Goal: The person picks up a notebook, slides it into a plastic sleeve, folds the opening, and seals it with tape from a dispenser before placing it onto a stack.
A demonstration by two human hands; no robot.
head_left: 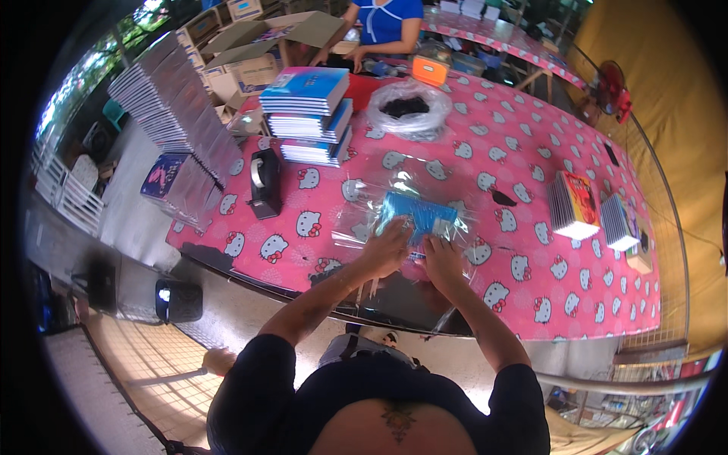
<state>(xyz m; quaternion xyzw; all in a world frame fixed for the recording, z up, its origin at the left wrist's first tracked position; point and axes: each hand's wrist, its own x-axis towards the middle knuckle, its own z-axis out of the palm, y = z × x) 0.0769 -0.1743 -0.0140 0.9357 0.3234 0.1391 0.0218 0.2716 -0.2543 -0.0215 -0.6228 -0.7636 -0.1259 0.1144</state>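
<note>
My left forearm (322, 301) enters from 7 o'clock and slants toward 1 o'clock. My right forearm (487, 322) enters from 5 o'clock and slants toward 11 o'clock. Both are bare, converging ahead of my torso. My left hand (388, 248) is back-up, fingers bent. My right hand (444, 262), also back-up with bent fingers, lies near it at its 4 o'clock, a gap between them. Tightness of either grip: not determinable.
</note>
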